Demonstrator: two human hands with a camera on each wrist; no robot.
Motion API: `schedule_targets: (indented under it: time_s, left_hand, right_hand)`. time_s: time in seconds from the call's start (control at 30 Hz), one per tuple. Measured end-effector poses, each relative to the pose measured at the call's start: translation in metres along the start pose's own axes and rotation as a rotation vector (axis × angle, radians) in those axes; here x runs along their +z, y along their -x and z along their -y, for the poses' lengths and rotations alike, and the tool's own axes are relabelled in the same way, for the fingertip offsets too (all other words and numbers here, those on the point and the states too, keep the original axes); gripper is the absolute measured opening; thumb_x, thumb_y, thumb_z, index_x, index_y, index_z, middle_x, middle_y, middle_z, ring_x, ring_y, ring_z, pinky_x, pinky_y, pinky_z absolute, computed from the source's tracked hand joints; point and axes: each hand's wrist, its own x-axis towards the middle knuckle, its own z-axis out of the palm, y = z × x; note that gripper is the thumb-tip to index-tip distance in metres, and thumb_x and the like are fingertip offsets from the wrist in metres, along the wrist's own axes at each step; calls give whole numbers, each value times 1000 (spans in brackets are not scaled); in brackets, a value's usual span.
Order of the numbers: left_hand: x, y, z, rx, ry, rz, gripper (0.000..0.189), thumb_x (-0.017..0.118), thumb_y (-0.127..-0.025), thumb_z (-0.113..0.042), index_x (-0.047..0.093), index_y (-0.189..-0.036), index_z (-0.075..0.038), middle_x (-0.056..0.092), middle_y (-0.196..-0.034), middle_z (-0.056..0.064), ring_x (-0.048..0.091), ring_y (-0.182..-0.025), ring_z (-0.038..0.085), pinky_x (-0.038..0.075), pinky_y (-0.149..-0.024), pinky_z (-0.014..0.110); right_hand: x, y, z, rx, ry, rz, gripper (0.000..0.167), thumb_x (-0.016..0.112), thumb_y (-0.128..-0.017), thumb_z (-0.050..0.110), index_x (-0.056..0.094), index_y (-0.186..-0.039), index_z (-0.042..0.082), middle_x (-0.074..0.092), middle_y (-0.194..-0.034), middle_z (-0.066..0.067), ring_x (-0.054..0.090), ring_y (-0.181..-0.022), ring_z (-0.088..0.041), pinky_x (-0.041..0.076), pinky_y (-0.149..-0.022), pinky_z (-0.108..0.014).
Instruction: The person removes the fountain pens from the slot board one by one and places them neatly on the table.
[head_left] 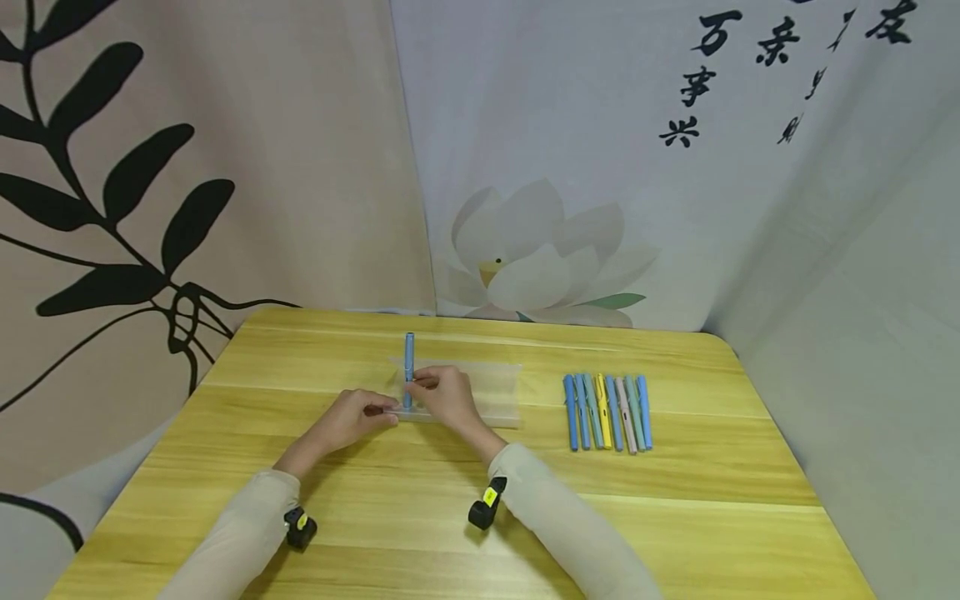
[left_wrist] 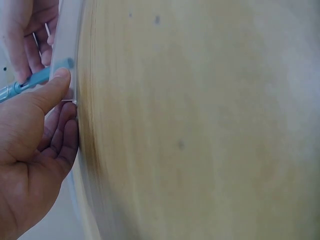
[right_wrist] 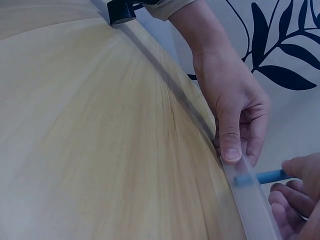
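Observation:
In the head view, a clear plastic sleeve or case [head_left: 495, 392] lies flat on the table, left of the middle. My left hand [head_left: 356, 414] pinches its near left corner between thumb and fingers. My right hand [head_left: 447, 396] holds a blue pen [head_left: 408, 354] between thumb and fingertips, its length pointing away from me over the sleeve's left part. Seen from the left wrist, the pen's near end [left_wrist: 64, 63] shows through the sleeve's translucent edge strip [left_wrist: 67, 30]. From the right wrist, the left thumb [right_wrist: 231, 152] presses on that strip's end.
Right of the sleeve, several pens [head_left: 607, 412] lie side by side in a row: blue, teal, one yellow and one greyish. The wooden table [head_left: 675, 533] meets patterned cloth hangings [head_left: 562, 125] at its back. Black cameras [head_left: 486, 504] are strapped to both wrists.

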Motion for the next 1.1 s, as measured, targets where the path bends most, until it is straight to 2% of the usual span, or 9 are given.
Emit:
schedule_targets:
  time_s: [0.27, 0.43, 0.73, 0.97, 1.1]
  left_hand:
    - [0, -1, -2, -6, 9, 2, 31, 71, -97, -24, 75, -120, -3, 76, -114, 10, 71, -93, 16, 60, -80, 33]
    - [0, -1, -3, -15, -3, 1, 31, 71, -97, -23, 75, -120, -3, 76, -112, 9, 71, -93, 16, 60, -81, 34]
    - [0, -1, -4, 1, -12, -5, 27, 71, -98, -20, 76, -119, -4, 77, -109, 7, 71, -92, 16, 59, -79, 32]
    - [1, -2, -2, 13, -17, -11, 29, 71, -98, -21, 75, -119, -2, 77, -109, 8, 71, -92, 15, 60, -80, 34]
    - [1, -1, -1, -4, -19, -14, 31, 71, -98, -22, 74, -121, -1, 76, -110, 8, 71, -92, 16, 60, -81, 36]
  right_hand:
    - [1, -1, 3, -4, 10, -9, 13, 75, -95, 16, 79, -101, 6, 78, -92, -3, 72, -78, -9, 57, -63, -22]
    - [0, 1, 5, 2, 3, -9, 13, 74, -96, 16, 79, -103, 6, 78, -94, -3, 72, -81, -9, 57, -65, -21]
    - [-6, 2, 12, -43, 3, -35, 17, 72, -97, 19, 79, -108, 8, 78, -95, 1, 71, -82, -6, 57, -70, -20]
    - [-17, 6, 20, -65, -8, -49, 22, 71, -98, 26, 78, -112, 10, 78, -98, 2, 71, -86, -8, 58, -75, -23]
    - [-27, 10, 23, -82, -12, -51, 24, 71, -99, 28, 78, -115, 12, 77, -100, 3, 71, -86, -9, 58, -76, -25]
